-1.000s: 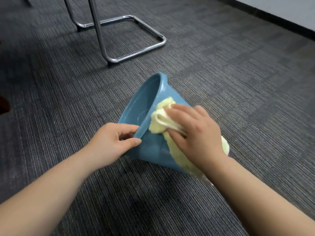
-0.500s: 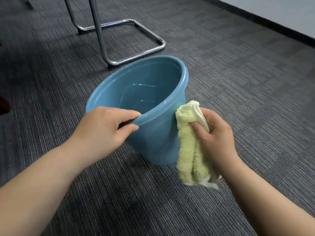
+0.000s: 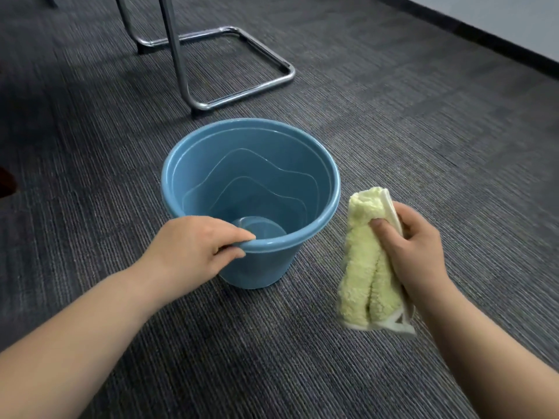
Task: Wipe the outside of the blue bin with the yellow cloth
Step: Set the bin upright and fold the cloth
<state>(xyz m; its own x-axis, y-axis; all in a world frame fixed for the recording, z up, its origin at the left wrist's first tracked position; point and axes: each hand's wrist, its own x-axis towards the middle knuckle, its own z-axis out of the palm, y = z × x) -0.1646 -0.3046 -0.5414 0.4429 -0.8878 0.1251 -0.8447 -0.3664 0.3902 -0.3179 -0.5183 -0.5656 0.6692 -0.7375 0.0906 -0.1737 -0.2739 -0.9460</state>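
Blue round plastic bin (image 3: 314,182), standing upright on grey ribbed carpet (image 3: 393,122), is gripped at its near rim by the left hand (image 3: 196,252), while a folded yellow terry cloth (image 3: 363,264), held apart at the bin's right, is clasped by the right hand (image 3: 414,252).

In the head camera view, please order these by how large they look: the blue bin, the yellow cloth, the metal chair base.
1. blue bin
2. metal chair base, partly cut off and farther away, so unsure
3. yellow cloth
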